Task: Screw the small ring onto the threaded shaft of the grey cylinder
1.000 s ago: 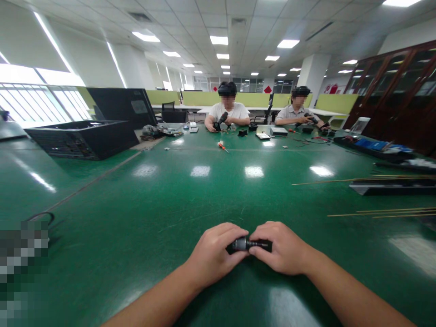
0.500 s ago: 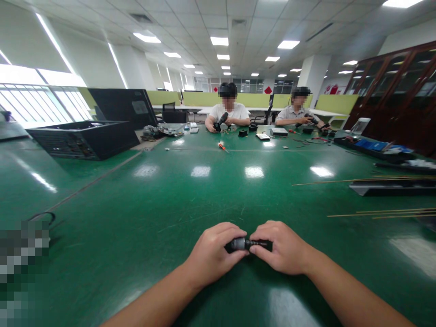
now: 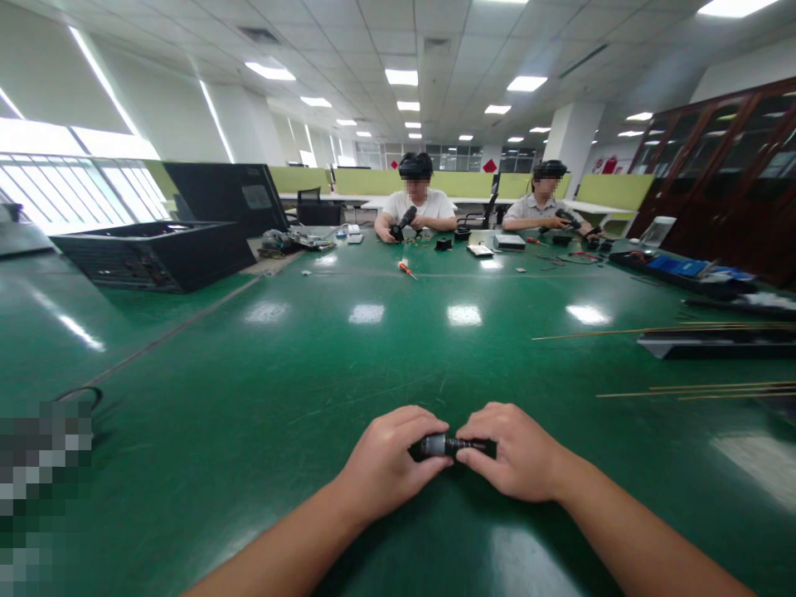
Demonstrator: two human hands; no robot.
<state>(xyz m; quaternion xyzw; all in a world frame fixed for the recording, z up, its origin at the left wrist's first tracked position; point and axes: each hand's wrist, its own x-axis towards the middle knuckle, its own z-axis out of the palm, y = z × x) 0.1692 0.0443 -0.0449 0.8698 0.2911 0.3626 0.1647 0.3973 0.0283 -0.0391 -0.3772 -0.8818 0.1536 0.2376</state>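
Low in the middle of the view, a black, roughly cylindrical object (image 3: pixel 436 446) lies crosswise between my two hands. It has a smooth grey section on its left and a narrower ringed part at the middle; its exact kind does not show. My left hand (image 3: pixel 395 454) wraps round the left end, thumb below and fingers above. The right end is pinched between the thumb and fingers of my right hand (image 3: pixel 510 452). Both ends are partly hidden by my hands, and I cannot tell whether the object touches the green table (image 3: pixel 348 356).
An orange screwdriver (image 3: pixel 406 269) lies farther back. At left stands an open black computer case (image 3: pixel 155 257). Thin brass-coloured rods (image 3: pixel 622 332) and a dark metal channel (image 3: pixel 696 344) are at right. Two people (image 3: pixel 418 203) sit across the table, handling dark tools.
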